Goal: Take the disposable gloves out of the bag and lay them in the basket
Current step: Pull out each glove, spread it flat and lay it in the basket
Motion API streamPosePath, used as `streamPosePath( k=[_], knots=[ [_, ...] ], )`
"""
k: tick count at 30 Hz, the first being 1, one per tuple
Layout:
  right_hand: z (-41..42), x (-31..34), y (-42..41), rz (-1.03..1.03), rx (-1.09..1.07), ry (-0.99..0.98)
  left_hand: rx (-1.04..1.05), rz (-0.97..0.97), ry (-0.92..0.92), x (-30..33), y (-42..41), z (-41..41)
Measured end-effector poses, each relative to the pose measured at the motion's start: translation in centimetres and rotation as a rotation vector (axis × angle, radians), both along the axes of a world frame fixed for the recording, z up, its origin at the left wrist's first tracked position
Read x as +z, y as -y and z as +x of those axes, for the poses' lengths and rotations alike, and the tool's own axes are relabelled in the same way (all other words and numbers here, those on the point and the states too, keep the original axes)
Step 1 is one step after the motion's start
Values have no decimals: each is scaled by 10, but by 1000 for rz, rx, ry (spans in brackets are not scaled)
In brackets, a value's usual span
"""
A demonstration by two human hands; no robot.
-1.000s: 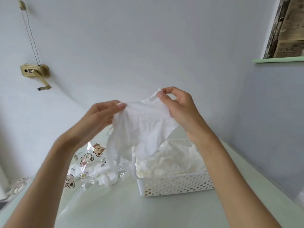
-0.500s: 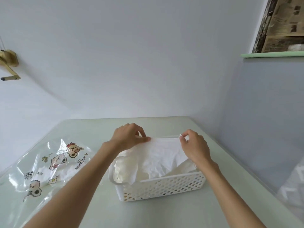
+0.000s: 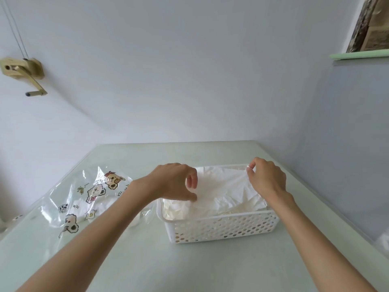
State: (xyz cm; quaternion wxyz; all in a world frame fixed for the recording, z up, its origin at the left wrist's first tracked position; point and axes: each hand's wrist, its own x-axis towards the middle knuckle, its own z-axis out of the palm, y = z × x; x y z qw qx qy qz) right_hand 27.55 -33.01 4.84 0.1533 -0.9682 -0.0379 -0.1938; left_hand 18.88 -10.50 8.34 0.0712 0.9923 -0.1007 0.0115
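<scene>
A white perforated basket [image 3: 221, 228] stands on the pale green table [image 3: 189, 268], holding several crumpled white disposable gloves. The top glove [image 3: 223, 186] lies spread across the pile. My right hand [image 3: 266, 179] pinches its far right corner at the basket's back rim. My left hand [image 3: 176, 182] hovers over the basket's left end, fingers lifted off and loosely curled, the thumb tip touching the glove. The clear bag [image 3: 90, 192] printed with cartoon bears lies flat to the left of the basket, with some white gloves showing inside.
The table meets walls at the back and right. A brass crank fitting [image 3: 23, 72] hangs on the left wall and a green shelf [image 3: 357, 54] juts out at upper right. Some clear plastic [image 3: 383, 241] shows at the right edge.
Both hands brought the glove down from the air above the bag onto the pile in the basket. My left fingers have since let go of it; the right still pinches its corner.
</scene>
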Motion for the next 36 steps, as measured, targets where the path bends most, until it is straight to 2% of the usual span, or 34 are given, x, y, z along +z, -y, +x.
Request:
streamPosePath(
  k=[2, 7, 10, 12, 13, 15, 17, 20, 23, 25, 26, 28, 30, 31, 34, 36],
  knots=[
    [0, -1, -1, -27, 12, 5, 18, -5, -9, 5, -7, -7],
    [-6, 5, 0, -78, 24, -35, 92, -39, -190, 30, -32, -19],
    [-17, 19, 1, 6, 27, 64, 145, -66, -35, 34, -35, -17],
    [-26, 23, -6, 44, 148, 91, 108, -77, 26, 20, -21, -10],
    [-30, 21, -11, 25, 247, 8, 69, -36, 2, 8, -11, -8],
    [-32, 11, -19, -112, 412, -313, 29, 110, -89, -20, 3, -2],
    [-29, 0, -18, -224, 460, -589, 54, 206, -147, -39, 6, 1],
    [-28, -5, -10, -220, 469, -705, 76, 275, -132, -44, 11, -1],
    [-35, 3, -12, -72, 474, -592, 97, 125, 38, -25, 3, -10],
    [-44, 18, -13, -16, 442, -386, 161, -31, 219, -8, -23, -27],
    [-51, 25, -17, -5, 429, -285, 218, -75, 240, -3, -42, -40],
    [-70, 34, -33, 114, 467, -137, 351, -70, 81, -4, -85, -69],
    [-96, 40, -64, 250, 580, -86, 475, -48, -183, -14, -113, -89],
    [-110, 39, -85, 255, 641, -93, 514, -58, -270, -20, -124, -95],
    [-139, 26, -136, 132, 775, -167, 505, -97, -324, -31, -133, -94],
    [-149, 12, -169, -23, 773, -219, 487, -134, -312, -34, -145, -96]
  ],
)
